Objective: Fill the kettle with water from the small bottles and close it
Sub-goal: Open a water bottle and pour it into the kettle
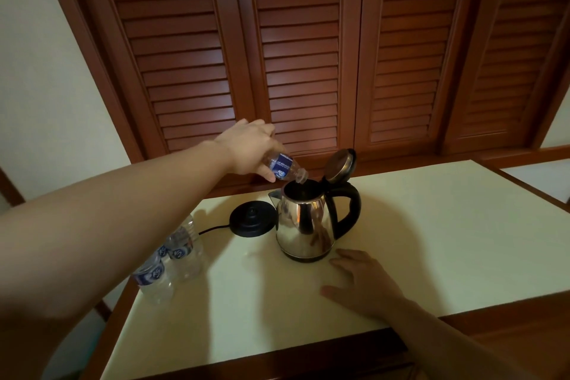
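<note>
Shiny steel kettle (303, 225) w/ lid (340, 165) up; left hand (251, 149) gripping small clear blue-label bottle (285, 168), tipping it at 12 o'clock; right hand (361, 281) lying spread at 5.

Both forearms and hands, left hand (249, 148) and right hand (364, 284), are bare, without sleeves.

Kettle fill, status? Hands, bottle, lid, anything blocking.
Left hand grips small bottle, tipped neck-down over open kettle. Right hand flat on table. Lid up. Nothing blocking.
</note>
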{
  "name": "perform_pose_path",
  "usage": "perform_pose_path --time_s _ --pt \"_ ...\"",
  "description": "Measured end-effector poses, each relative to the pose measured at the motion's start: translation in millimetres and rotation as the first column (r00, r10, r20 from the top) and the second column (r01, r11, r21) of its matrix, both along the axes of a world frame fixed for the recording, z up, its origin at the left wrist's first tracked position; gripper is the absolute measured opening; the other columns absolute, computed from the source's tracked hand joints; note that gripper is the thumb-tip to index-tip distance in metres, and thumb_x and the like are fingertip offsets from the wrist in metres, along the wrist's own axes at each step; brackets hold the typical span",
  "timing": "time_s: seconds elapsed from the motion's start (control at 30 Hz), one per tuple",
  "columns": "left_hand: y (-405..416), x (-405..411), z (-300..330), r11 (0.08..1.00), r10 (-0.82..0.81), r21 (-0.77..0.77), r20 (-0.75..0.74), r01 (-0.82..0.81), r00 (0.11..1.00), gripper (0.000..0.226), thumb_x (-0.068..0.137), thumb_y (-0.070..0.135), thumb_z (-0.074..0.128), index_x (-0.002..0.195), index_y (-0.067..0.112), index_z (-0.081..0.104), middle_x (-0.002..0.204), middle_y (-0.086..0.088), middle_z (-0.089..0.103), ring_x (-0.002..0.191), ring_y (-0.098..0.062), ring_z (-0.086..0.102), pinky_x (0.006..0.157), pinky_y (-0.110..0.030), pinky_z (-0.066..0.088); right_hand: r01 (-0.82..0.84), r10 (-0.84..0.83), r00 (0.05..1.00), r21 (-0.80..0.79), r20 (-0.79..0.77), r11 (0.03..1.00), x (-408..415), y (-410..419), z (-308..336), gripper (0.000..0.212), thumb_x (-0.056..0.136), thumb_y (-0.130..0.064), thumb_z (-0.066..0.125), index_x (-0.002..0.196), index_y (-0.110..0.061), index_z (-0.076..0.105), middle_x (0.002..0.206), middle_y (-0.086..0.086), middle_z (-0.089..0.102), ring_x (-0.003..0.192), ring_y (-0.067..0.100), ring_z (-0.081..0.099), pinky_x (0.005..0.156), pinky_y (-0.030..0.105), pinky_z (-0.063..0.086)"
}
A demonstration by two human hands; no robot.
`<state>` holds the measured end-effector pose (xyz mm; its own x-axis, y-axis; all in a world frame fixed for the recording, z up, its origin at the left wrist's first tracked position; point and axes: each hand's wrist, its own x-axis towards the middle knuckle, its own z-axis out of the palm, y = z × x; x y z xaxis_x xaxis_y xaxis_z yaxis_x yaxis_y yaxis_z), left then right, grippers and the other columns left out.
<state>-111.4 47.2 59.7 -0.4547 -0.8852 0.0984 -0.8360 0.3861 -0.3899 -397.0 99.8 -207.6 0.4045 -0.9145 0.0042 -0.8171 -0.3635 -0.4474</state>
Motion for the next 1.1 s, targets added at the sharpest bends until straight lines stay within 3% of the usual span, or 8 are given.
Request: perform_pose_path --time_s 0.17,0.3,0.43,0.57,0.7,0.8,0.97,1.1 --pt "20 13 -41 0.988 0.133 -0.022 -0.357 -0.15 0.924 0.071 0.085 0.066 0.071 0.147 0.038 0.052 0.109 0.005 0.046 0.116 -0.023 0.05 0.096 -0.043 0.04 -0.064 0.061 0.99 -0.019 -0.128 0.998 10 -1 17 0.082 0.083 -0.081 0.049 0.15 -0.035 0.046 0.158 -0.007 0.036 0.143 0.015 0.029 0.119 0.037 0.027" --pt "41 26 -89 0.977 0.15 -0.022 -0.634 -0.212 0.758 0.064 0.082 0.062 0.077 0.138 0.039 0.058 0.107 0.005 0.052 0.109 -0.023 0.055 0.097 -0.047 0.049 -0.13 0.122 0.976 -0.033 -0.18 0.991 26 2 27 0.065 0.092 -0.071 0.046 0.146 -0.036 0.048 0.152 -0.007 0.037 0.136 0.018 0.035 0.113 0.041 0.031" --pt "68 33 -134 0.969 0.164 0.024 -0.804 -0.245 0.572 0.059 0.08 0.056 0.082 0.132 0.038 0.061 0.104 0.01 0.053 0.1 -0.015 0.058 0.083 -0.035 0.049 -0.153 0.155 0.974 0.025 -0.167 0.988 36 5 29 0.051 0.096 -0.061 0.052 0.137 -0.031 0.057 0.138 -0.006 0.046 0.127 0.018 0.044 0.107 0.039 0.038" --pt "96 34 -169 0.963 0.172 0.043 -0.857 -0.264 0.486 0.052 0.081 0.045 0.085 0.126 0.032 0.064 0.11 0.009 0.064 0.098 -0.013 0.061 0.08 -0.033 0.049 -0.152 0.154 0.978 0.019 -0.139 0.988 42 9 33 0.033 0.099 -0.052 0.055 0.114 -0.023 0.061 0.112 -0.007 0.053 0.101 0.014 0.052 0.089 0.032 0.046" --pt "113 43 -191 0.978 0.156 0.073 -0.881 -0.197 0.447 0.049 0.082 0.038 0.087 0.125 0.03 0.063 0.109 0.017 0.068 0.097 0.004 0.061 0.081 -0.019 0.048 -0.079 0.088 0.973 -0.051 0.213 0.996 56 16 60 0.024 0.102 -0.038 0.057 0.101 -0.015 0.064 0.095 0.0 0.058 0.08 0.007 0.052 0.076 0.033 0.05" --pt "119 41 -198 0.977 0.178 0.105 -0.88 -0.186 0.441 0.053 0.083 0.036 0.086 0.129 0.03 0.062 0.112 0.016 0.067 0.1 -0.001 0.061 0.08 -0.009 0.041 -0.048 0.092 0.933 -0.132 0.349 0.99 70 19 83 0.02 0.101 -0.04 0.061 0.111 -0.024 0.066 0.099 -0.007 0.06 0.087 0.007 0.059 0.076 0.023 0.051" --pt "118 38 -208 0.984 0.176 0.139 -0.876 -0.115 0.448 0.059 0.082 0.041 0.087 0.133 0.036 0.058 0.12 0.014 0.066 0.109 -0.007 0.061 0.094 -0.03 0.052 -0.089 0.157 0.913 -0.191 0.377 0.978 81 22 101 0.027 0.1 -0.037 0.063 0.123 -0.022 0.067 0.106 -0.004 0.062 0.093 0.008 0.059 0.08 0.023 0.052" --pt "120 35 -210 0.988 0.157 0.142 -0.871 -0.068 0.465 0.06 0.082 0.042 0.086 0.135 0.037 0.059 0.119 0.019 0.062 0.11 -0.003 0.058 0.094 -0.024 0.048 -0.073 0.131 0.92 -0.167 0.37 0.983 80 27 97 0.032 0.1 -0.04 0.064 0.127 -0.024 0.067 0.11 -0.008 0.065 0.096 0.003 0.061 0.078 0.016 0.046"
